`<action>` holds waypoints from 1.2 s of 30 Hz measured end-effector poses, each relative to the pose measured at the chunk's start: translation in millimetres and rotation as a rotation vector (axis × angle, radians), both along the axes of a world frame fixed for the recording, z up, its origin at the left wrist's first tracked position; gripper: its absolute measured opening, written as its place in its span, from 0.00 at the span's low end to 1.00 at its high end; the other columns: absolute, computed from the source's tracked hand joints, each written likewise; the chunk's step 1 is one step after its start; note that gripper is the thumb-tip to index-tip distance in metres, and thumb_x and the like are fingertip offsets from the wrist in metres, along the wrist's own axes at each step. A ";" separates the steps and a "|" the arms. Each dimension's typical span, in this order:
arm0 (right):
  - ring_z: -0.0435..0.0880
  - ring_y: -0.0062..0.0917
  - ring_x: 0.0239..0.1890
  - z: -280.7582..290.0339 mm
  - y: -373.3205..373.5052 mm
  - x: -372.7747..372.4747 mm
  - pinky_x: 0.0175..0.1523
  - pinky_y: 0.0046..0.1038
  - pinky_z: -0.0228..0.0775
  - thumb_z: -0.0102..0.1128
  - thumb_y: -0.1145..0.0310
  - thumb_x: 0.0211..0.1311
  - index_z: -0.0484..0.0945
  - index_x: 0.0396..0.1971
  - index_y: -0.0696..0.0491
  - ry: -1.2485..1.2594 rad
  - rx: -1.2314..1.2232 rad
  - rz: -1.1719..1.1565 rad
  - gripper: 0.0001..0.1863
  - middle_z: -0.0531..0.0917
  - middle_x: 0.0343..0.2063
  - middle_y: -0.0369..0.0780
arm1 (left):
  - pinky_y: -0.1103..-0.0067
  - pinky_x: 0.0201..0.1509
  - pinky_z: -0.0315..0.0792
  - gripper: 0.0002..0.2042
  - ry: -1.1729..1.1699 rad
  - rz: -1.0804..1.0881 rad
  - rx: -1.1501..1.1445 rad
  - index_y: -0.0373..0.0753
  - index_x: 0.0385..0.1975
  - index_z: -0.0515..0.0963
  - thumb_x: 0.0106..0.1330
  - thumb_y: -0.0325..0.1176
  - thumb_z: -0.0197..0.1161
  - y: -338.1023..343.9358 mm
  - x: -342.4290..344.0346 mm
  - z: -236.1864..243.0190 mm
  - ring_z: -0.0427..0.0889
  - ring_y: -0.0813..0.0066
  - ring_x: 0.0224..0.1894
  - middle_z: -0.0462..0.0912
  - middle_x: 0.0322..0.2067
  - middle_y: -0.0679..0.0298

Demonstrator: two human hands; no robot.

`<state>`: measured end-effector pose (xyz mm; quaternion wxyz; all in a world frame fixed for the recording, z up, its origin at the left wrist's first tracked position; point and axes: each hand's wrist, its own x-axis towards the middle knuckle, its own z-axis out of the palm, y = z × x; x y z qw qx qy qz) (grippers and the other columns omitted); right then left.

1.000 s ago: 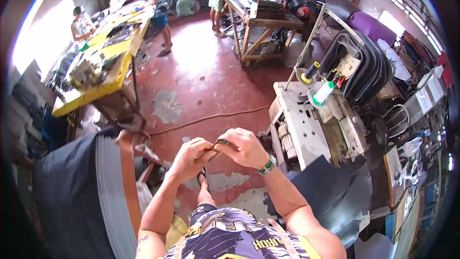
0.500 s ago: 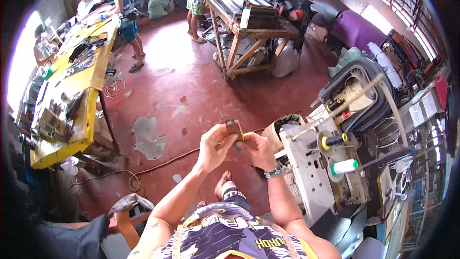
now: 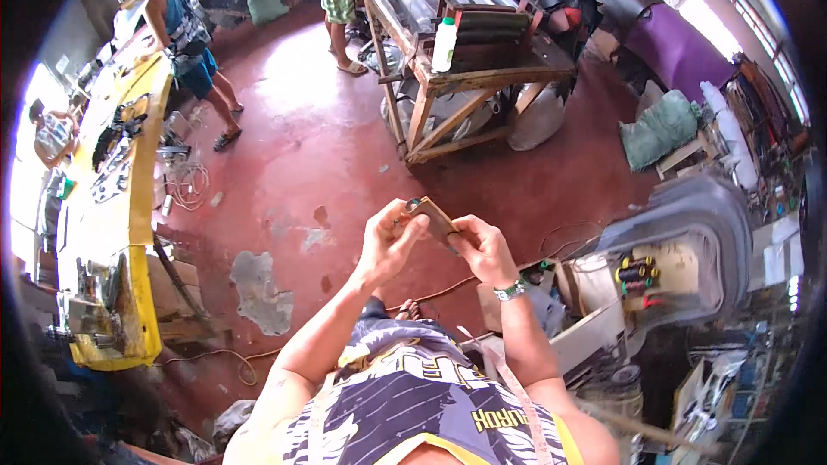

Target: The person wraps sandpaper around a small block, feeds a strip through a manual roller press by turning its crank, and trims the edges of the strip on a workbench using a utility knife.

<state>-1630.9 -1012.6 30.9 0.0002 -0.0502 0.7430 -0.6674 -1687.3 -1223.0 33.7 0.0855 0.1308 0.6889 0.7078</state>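
In front of my chest, both hands hold a small brown flat rectangular piece (image 3: 438,222) that looks like leather. My left hand (image 3: 392,241) pinches its left end, with the thumb on the near face. A dark greenish bit shows by the left fingertips; what it is I cannot make out. The opposite end is gripped between thumb and fingers of my right hand (image 3: 488,251). A wristwatch (image 3: 510,291) sits on my right wrist, and a measuring tape (image 3: 527,396) hangs down over my patterned jersey (image 3: 413,396).
A wooden work table (image 3: 491,79) carrying a white bottle (image 3: 444,45) stands ahead. At left runs a long yellow table (image 3: 142,207), with a person (image 3: 185,43) beside it. Thread spools (image 3: 636,275) lie at right. A cord (image 3: 250,370) crosses the red floor (image 3: 293,164).
My view has shifted, and the sewing machine at right has mostly left it. The brown piece is now tilted down to the right, held at both ends with my hands slightly farther apart.
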 end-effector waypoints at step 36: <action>0.85 0.22 0.27 -121.4 412.7 -638.1 0.23 0.22 0.67 0.62 0.69 0.72 0.79 0.38 0.56 -0.463 -0.242 -0.311 0.06 0.87 0.31 0.41 | 0.55 0.48 0.77 0.09 0.152 -0.055 -1.373 0.40 0.35 0.78 0.58 0.32 0.69 158.9 -622.7 -315.2 0.85 0.47 0.41 0.86 0.34 0.50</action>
